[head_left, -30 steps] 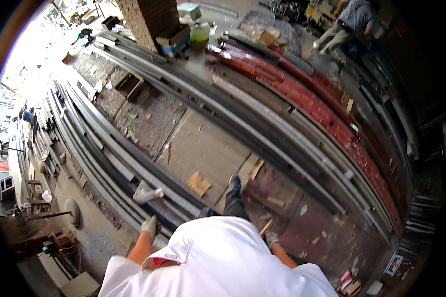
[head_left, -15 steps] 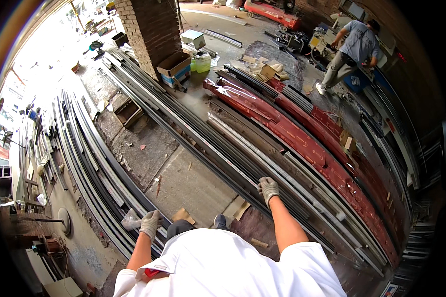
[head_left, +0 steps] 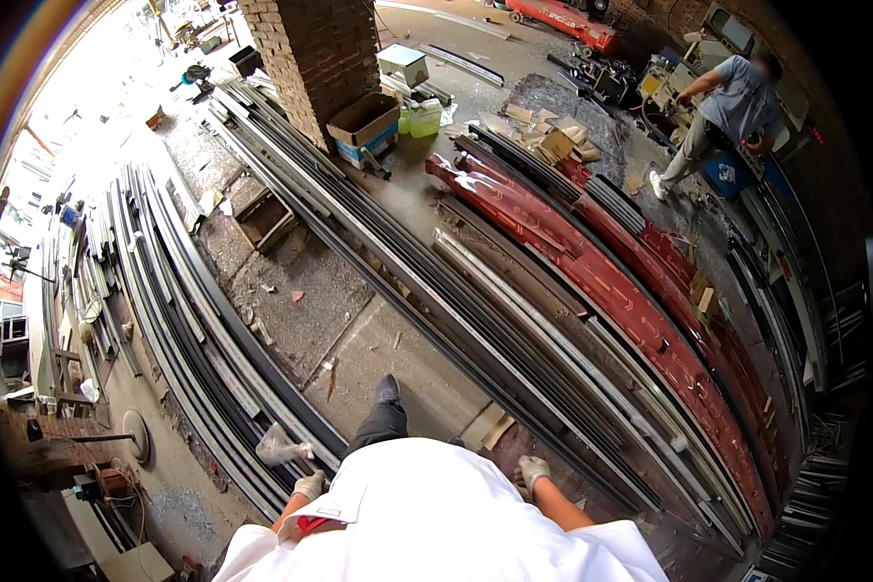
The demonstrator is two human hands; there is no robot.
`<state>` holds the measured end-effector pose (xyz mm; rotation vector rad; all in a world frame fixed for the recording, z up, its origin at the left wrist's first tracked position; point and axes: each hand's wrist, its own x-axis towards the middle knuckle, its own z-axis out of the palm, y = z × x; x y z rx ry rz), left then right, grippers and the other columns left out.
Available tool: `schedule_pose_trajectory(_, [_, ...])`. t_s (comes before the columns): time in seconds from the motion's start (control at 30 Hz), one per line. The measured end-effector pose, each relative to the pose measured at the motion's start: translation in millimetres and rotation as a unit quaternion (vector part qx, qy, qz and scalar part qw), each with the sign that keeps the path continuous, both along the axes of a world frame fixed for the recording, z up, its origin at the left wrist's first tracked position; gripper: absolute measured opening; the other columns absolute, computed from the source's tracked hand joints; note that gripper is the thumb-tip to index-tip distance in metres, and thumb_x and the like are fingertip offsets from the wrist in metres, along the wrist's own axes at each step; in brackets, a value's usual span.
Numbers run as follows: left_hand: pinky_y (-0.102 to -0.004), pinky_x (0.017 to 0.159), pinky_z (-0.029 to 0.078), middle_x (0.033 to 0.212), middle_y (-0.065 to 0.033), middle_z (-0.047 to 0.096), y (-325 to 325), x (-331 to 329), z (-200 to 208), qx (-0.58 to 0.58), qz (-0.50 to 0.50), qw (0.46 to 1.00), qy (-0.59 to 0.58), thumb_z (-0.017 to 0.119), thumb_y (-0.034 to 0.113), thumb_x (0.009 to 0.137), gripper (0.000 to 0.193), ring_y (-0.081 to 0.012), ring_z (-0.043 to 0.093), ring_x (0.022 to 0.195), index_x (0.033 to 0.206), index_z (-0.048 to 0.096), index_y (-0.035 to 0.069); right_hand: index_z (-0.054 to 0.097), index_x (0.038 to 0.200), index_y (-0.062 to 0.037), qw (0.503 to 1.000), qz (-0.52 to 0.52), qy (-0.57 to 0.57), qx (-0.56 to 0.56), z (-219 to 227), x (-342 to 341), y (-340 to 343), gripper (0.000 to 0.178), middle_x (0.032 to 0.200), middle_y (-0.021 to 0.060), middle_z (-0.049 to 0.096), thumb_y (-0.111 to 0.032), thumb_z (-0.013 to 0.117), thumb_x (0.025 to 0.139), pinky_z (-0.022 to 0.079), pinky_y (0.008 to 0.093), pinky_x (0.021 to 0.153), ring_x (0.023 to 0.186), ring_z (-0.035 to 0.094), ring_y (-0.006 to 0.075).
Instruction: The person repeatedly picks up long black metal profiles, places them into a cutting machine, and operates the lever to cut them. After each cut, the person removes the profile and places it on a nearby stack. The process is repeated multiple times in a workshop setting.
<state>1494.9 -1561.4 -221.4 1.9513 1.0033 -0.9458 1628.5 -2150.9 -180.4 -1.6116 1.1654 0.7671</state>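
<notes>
Head view: trip risk between profile stacks

Your left hand (head_left: pixel 309 485) is beside the left profiles (head_left: pixel 209 364); your right hand (head_left: pixel 532 472) is near the right profiles (head_left: pixel 446 291). Whether either grips anything, you cannot tell. Straying onto loose lengths, your foot (head_left: pixel 388 390) could roll them and trip you.

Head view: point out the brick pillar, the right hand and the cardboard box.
Brick pillar (head_left: pixel 320 58): head view, middle of its shaft.
Right hand (head_left: pixel 533 473): head view, middle of the glove.
Cardboard box (head_left: pixel 378 138): head view, outer side wall.
</notes>
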Motion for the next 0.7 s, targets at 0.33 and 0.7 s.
schedule_pose_trajectory(0.33, [-0.0327,0.052,0.048,0.084,-0.0097,0.067,68,365,137,-0.102,0.238,0.942,-0.212,0.055,0.035,0.093,0.035,-0.0188,0.061,0.065,0.102,0.062,0.002,0.061,0.09,-0.0071,0.986,-0.059,-0.153,0.033,66,193,135,0.018,0.066,0.0021,0.059,-0.025,0.058,0.09,0.042,0.0271,0.043,0.051,0.053,0.0105])
schedule_pose_trajectory(0.7, [-0.0316,0.06,0.05,0.093,-0.0095,0.067,66,433,121,-0.126,0.276,0.935,-0.185,0.053,0.036,0.094,0.037,-0.0195,0.065,0.08,0.108,0.061,0.003,0.063,0.096,-0.0041,0.993,0.034,-0.11,0.024,77,343,166,0.021,0.07,0.0051,0.06,-0.023,0.054,0.091,0.044,0.0273,0.045,0.051,0.053,0.0112])
